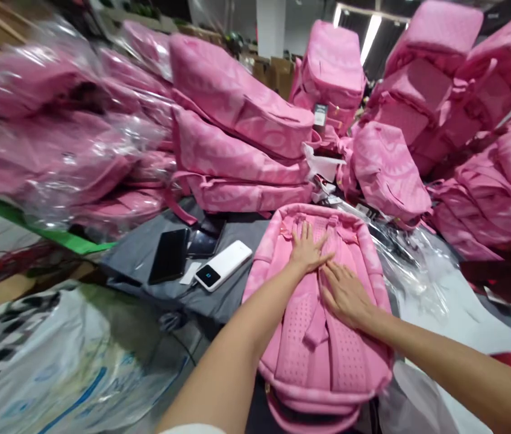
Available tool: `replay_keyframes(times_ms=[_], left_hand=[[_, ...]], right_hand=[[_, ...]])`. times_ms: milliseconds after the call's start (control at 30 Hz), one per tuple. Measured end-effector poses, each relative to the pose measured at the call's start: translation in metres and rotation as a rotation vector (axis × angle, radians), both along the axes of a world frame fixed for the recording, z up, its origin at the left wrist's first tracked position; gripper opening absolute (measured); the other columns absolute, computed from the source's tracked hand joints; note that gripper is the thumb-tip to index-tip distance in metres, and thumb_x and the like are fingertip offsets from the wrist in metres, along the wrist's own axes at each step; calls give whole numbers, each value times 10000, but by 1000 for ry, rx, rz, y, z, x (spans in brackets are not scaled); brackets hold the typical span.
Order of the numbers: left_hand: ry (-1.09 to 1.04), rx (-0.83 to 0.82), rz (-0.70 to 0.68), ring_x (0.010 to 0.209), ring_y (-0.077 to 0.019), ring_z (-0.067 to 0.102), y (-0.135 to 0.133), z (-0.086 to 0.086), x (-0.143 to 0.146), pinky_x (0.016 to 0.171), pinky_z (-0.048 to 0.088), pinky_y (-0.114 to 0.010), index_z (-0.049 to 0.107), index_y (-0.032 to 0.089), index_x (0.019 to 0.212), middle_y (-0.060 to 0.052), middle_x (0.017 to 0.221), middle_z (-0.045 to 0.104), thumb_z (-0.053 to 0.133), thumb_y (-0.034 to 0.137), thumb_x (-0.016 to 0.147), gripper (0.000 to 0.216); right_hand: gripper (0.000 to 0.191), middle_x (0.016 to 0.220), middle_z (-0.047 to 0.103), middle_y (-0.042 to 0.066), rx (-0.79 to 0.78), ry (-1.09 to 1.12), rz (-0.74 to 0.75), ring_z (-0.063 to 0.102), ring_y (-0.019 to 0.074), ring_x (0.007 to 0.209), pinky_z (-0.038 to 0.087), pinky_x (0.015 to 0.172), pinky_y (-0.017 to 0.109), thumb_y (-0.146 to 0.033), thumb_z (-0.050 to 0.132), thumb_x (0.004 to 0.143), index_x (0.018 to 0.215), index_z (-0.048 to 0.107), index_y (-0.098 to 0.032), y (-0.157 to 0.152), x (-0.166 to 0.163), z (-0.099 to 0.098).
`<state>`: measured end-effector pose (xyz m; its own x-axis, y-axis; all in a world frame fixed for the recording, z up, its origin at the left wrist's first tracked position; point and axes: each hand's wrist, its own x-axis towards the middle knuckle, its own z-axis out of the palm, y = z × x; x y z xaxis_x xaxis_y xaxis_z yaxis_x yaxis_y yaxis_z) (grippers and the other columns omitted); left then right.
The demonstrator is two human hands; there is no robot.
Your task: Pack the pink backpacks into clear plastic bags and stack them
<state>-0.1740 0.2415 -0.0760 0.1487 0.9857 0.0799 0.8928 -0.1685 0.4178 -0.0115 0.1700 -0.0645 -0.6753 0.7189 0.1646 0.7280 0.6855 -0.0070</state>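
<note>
A pink backpack (273, 355) lies on the dark table cover with its back panel and perforated shoulder straps facing up. Its top handle loop points toward me at the bottom of the view. My left hand (306, 250) rests flat on the upper part of the back panel, fingers spread. Just right of it, my right hand (344, 292) presses on the straps with fingers stretched out. The two hands nearly touch over the middle of the backpack. Neither one grips anything.
Left of the backpack are a white power bank (223, 265) and a black phone (169, 256). Stacked pink backpacks (241, 144) stand behind. Plastic-wrapped backpacks (56, 144) fill the left, more backpacks (454, 120) the right. Clear plastic bags (431, 283) lie at the right.
</note>
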Motion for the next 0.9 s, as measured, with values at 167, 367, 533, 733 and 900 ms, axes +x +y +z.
replay_keyframes(times_ms=[167, 367, 533, 733, 900], left_hand=[[-42, 88, -133, 1449, -295, 395, -35, 29, 0, 1231, 189, -548, 600, 161, 1364, -157, 1480, 557, 389, 257, 1043, 396], [-65, 161, -863, 891, -236, 584, -129, 29, 7, 908, 460, -386, 646, 197, 839, -82, 895, 680, 547, 416, 955, 267], [-153, 41, -834, 760, -211, 570, -127, -9, 16, 885, 490, -339, 552, 244, 627, -58, 722, 644, 594, 215, 843, 222], [-206, 65, -477, 760, -210, 617, -134, 11, 14, 822, 584, -305, 696, 191, 664, -63, 738, 703, 498, 221, 867, 284], [-278, 261, -251, 1015, -161, 656, -140, 7, -4, 939, 553, -265, 725, 142, 1090, -95, 1109, 713, 347, 175, 992, 392]], right_hand=[[556, 1523, 484, 241, -4, 53, -115, 411, 348, 1435, 309, 1204, 507, -291, 470, 965, 1453, 515, -28, -2, 2, -37], [461, 1473, 555, 173, -12, 293, -124, 457, 302, 1391, 333, 1180, 490, -287, 459, 980, 1398, 576, -133, 10, 4, -58], [436, 1215, 680, 145, -21, 674, -187, 618, 255, 1137, 490, 1001, 443, -302, 255, 1050, 1273, 605, -169, 19, 7, -48], [227, 867, 687, 39, -72, 554, 523, 611, 194, 773, 492, 736, 324, -361, 481, 991, 990, 667, -231, -29, 10, 6], [85, 752, 660, -19, -188, 74, 1128, 551, 149, 630, 406, 577, 291, -310, 652, 879, 894, 643, -226, -61, -1, -7]])
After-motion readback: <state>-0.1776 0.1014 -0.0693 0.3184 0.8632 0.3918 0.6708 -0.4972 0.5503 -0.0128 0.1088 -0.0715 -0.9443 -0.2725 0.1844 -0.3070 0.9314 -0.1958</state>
